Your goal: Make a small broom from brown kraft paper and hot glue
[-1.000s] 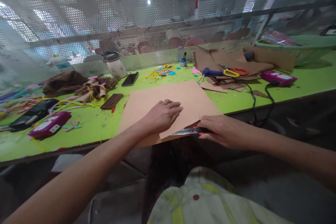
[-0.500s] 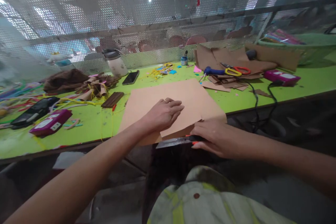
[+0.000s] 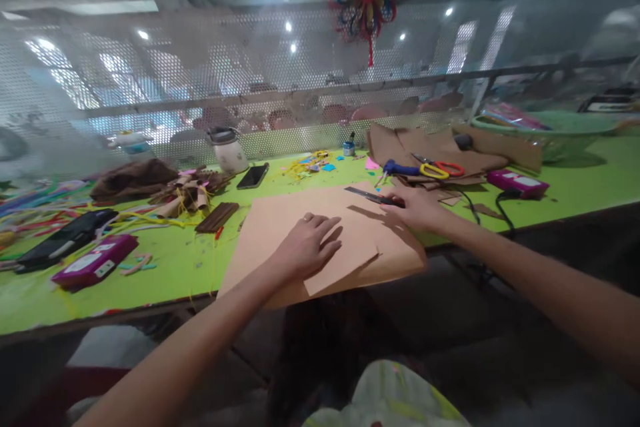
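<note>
A large sheet of tan paper (image 3: 280,233) lies over the table's front edge, folded over at the near side, with a cut edge showing near its front right. My left hand (image 3: 310,247) rests on the paper with its fingers stretched out, a ring on one of them. My right hand (image 3: 413,207) is closed on a box cutter (image 3: 367,195) with a black and orange handle. The cutter's long blade points left, above the far right part of the sheet, and throws a shadow on it.
Behind the right hand lie blue-, yellow- and red-handled scissors (image 3: 435,169) on brown paper pieces (image 3: 410,143). A purple box with a cable (image 3: 517,183) sits at right, near a green basket (image 3: 565,137). A phone (image 3: 253,176), brown strips (image 3: 217,217) and another purple box (image 3: 95,261) are left.
My right hand has lifted the box cutter from the sheet's near edge to above its far right part. My left hand stays on the paper. The view has tilted up.
</note>
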The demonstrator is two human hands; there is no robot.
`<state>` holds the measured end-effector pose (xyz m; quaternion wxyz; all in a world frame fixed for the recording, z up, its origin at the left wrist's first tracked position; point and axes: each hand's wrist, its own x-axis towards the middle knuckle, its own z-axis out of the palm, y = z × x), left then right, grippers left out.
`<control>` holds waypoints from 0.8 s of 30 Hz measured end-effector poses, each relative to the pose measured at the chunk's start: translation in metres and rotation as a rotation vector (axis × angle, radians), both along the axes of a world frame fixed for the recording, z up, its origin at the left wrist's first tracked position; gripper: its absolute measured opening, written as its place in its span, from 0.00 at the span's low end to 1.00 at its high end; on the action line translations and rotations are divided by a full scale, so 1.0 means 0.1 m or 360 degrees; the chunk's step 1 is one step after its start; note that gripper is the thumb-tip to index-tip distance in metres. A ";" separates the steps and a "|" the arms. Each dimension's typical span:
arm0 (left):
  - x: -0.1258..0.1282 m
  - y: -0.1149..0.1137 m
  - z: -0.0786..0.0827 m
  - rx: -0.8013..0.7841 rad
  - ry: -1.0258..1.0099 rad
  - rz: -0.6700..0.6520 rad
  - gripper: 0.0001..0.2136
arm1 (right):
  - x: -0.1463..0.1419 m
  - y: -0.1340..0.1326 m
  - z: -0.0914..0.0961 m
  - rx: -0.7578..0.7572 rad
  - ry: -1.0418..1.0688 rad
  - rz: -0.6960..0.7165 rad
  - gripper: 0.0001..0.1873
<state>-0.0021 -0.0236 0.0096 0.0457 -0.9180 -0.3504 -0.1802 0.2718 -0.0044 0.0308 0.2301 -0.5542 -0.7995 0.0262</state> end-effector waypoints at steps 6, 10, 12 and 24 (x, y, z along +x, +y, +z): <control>-0.10 0.11 -0.04 -0.0404 -0.0296 0.0284 0.30 | -0.33 0.60 -0.19 0.0021 -0.0102 -0.0121 0.14; -0.10 0.11 -0.04 -0.0365 -0.0330 0.0390 0.28 | -0.45 0.86 -0.32 0.0129 -0.0126 -0.0246 0.14; -0.08 0.07 -0.03 -0.0252 -0.0252 0.0456 0.24 | -0.44 0.90 -0.35 0.0186 -0.0153 -0.0275 0.15; -0.04 0.03 -0.06 0.0026 -0.0011 0.0571 0.18 | -0.65 0.35 -0.28 0.0124 -0.0104 0.0754 0.25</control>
